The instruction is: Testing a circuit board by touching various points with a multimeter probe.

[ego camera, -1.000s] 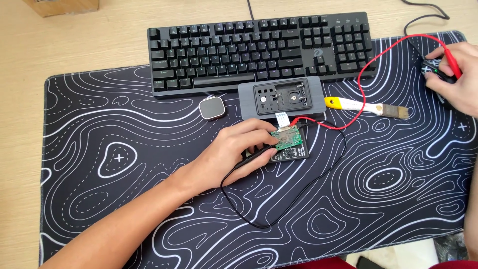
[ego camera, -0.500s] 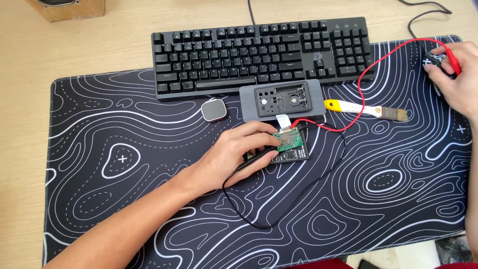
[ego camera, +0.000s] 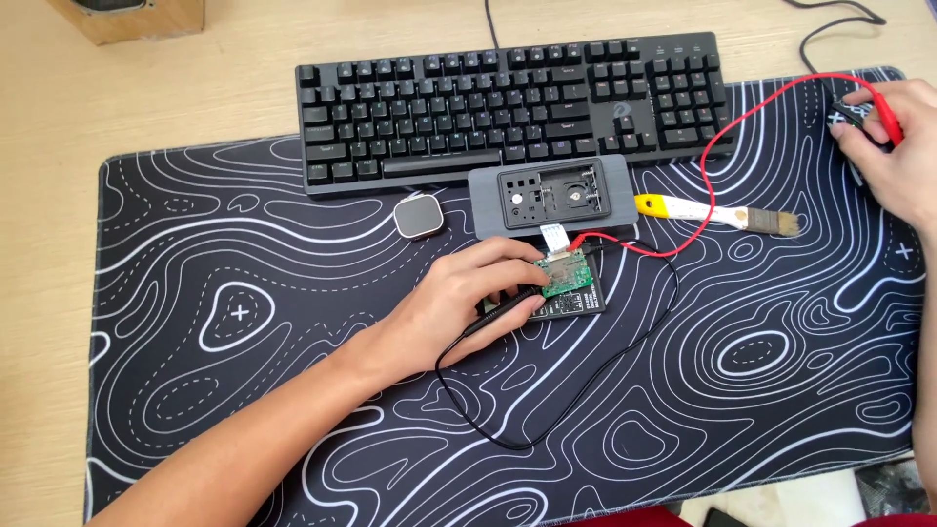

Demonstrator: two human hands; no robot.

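Centrally, on the black desk mat [ego camera: 244, 322] with white contour lines, over the wooden counter [ego camera: 59, 117]: a small green circuit board [ego camera: 569, 275], roughly square, dotted with tiny components, resting on a dark flat block [ego camera: 571, 304] just below it. Joined by a short pale ribbon cable [ego camera: 554, 234] to a grey rectangular housing [ego camera: 551, 195] lying open-faced just above, long axis left to right, parallel to the black keyboard [ego camera: 508, 107] behind it.

Left hand [ego camera: 464, 307] closed around a slim black probe [ego camera: 508, 307], held pen-like, long axis slanting from lower left up to the right, tip pointing at the board's left edge. Black lead [ego camera: 547, 420] looping from the probe down across the mat and back up to the right.

Right hand [ego camera: 893, 161] at the far right edge, fingers curled on a dark device [ego camera: 847, 115] and a red probe [ego camera: 890, 117]; grip partly hidden. Red lead [ego camera: 722, 146] arcing from there down to the board's upper right corner.

Near the housing: a small rounded grey puck [ego camera: 418, 217] to the left, a brush [ego camera: 717, 211] with yellow handle to the right, lying left to right, bristles pointing right.
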